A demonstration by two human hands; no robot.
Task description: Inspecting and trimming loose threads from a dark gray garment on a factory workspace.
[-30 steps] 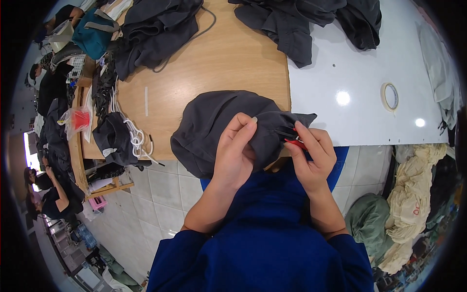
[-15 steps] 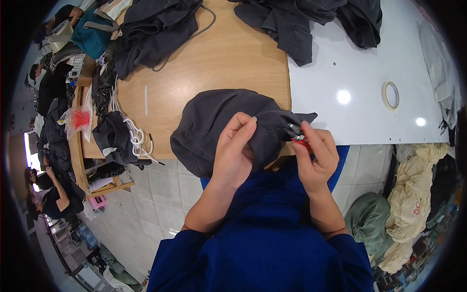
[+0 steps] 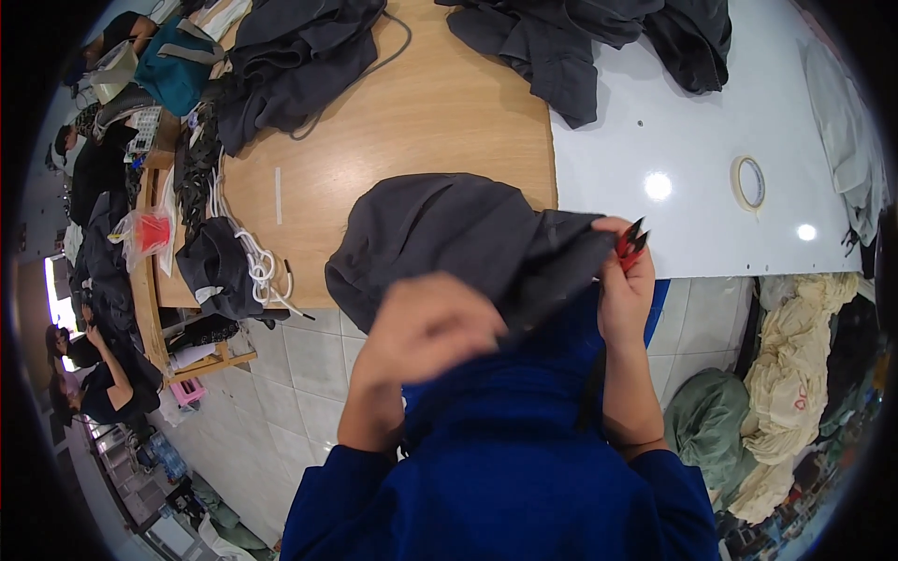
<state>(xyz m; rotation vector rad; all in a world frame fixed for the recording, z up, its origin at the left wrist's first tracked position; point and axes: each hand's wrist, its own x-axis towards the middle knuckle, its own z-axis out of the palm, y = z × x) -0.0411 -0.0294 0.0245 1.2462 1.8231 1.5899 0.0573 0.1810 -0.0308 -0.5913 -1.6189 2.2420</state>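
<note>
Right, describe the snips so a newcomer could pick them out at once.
Find the white tabletop, then the person's right hand at its near left corner. The snips are in that hand, dark tips exposed; their red body stands out against the dark grey garment.

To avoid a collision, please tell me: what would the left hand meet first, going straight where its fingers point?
The left hand would probably meet the dark grey garment; blur leaves depth and contact unclear.

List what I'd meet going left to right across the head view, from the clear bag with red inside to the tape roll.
Clear bag, white cord, left hand, red-and-black snips in the right hand, tape roll.
</note>
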